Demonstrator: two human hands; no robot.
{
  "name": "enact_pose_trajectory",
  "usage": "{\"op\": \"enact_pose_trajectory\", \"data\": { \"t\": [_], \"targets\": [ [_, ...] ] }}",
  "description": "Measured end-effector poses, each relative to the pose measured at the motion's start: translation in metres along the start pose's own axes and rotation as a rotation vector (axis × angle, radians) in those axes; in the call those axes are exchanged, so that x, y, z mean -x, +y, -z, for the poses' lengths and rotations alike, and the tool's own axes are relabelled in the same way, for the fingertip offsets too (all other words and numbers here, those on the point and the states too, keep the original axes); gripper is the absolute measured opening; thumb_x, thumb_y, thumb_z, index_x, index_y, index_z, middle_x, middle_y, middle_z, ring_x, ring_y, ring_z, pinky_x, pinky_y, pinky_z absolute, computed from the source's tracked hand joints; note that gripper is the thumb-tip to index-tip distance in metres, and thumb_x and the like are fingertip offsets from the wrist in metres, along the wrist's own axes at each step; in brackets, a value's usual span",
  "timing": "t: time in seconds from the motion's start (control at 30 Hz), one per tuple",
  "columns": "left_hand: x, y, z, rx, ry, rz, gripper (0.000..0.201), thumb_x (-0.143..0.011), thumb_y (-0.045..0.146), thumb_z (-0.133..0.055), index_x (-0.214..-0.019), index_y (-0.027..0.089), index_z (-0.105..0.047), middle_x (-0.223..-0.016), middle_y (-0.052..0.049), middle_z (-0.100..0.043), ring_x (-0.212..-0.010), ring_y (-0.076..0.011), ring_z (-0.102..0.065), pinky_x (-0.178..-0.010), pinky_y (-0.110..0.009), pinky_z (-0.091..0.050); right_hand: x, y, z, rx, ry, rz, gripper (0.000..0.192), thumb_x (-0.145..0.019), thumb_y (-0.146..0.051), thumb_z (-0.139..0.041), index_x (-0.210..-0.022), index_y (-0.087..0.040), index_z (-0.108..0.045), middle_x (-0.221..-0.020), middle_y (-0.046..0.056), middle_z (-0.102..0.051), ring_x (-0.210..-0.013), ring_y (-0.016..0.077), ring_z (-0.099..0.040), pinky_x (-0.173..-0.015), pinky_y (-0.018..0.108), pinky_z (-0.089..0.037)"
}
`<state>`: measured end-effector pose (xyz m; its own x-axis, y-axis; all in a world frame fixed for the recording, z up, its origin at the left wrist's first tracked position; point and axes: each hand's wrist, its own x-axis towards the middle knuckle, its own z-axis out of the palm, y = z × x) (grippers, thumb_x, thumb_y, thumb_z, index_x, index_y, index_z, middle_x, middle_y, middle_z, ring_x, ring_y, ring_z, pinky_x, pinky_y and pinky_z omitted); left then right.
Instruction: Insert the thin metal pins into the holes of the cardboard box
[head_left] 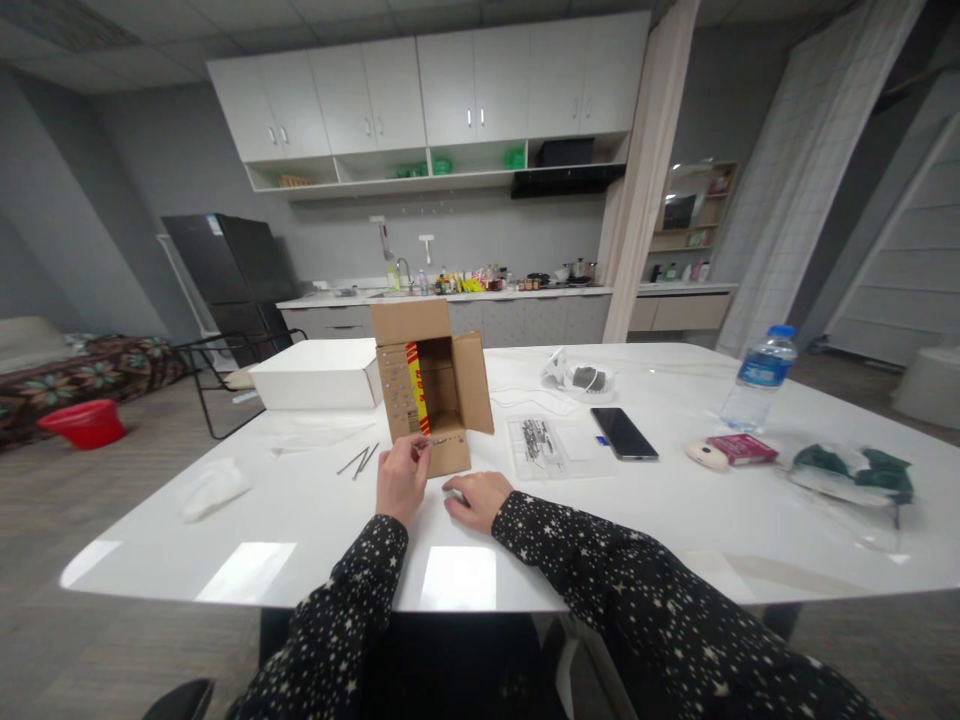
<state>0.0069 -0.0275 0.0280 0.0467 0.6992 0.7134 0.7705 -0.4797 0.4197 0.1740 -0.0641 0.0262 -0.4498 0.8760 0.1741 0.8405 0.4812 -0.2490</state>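
An open cardboard box [438,385] stands on the table with its flaps spread and its hollow side facing me. Small shiny bits dot its left panel, and a yellow-and-red tape strip [417,388] runs along that panel's edge. At the lower flap, my left hand [403,478] is closed in a pinch; what its fingertips hold is too small to name. My right hand [478,497] rests on the tabletop just right of the box's front, thumb and index finger apart, holding nothing visible. Several thin dark rods [361,461] lie left of my left hand.
A clear plastic case [538,447] with metal pieces lies right of the box, beside a phone [624,433]. Farther right are a water bottle [760,380], a pink packet [742,449] and a green-and-clear bundle [851,472]. A white box [319,374] stands behind left; crumpled tissue [213,488] lies left.
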Motion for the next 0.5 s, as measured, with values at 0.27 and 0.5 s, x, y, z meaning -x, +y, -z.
{"op": "enact_pose_trajectory", "data": {
  "t": [0.27, 0.5],
  "targets": [
    [-0.005, -0.006, -0.014, -0.069, -0.014, -0.023, 0.019, -0.089, 0.032, -0.045, -0.099, 0.018, -0.054, -0.092, -0.004, -0.066, -0.07, -0.0146, -0.061, -0.083, -0.033, -0.038, -0.002, 0.002, -0.004, 0.013, 0.009, 0.001, 0.038, -0.086, -0.041, -0.041, -0.115, -0.028, -0.062, -0.102, 0.003, -0.07, -0.092, 0.02, -0.064, -0.076, 0.029, -0.043],
    [-0.002, -0.009, -0.015, -0.088, -0.009, -0.02, 0.021, -0.091, 0.033, -0.043, -0.1, 0.019, -0.055, -0.091, -0.004, -0.066, -0.071, -0.015, -0.06, -0.083, -0.033, -0.037, -0.001, 0.003, -0.004, 0.009, 0.014, 0.013, 0.038, -0.086, -0.041, -0.041, -0.115, -0.028, -0.062, -0.103, 0.004, -0.07, -0.093, 0.0203, -0.063, -0.076, 0.03, -0.043]
  ]
}}
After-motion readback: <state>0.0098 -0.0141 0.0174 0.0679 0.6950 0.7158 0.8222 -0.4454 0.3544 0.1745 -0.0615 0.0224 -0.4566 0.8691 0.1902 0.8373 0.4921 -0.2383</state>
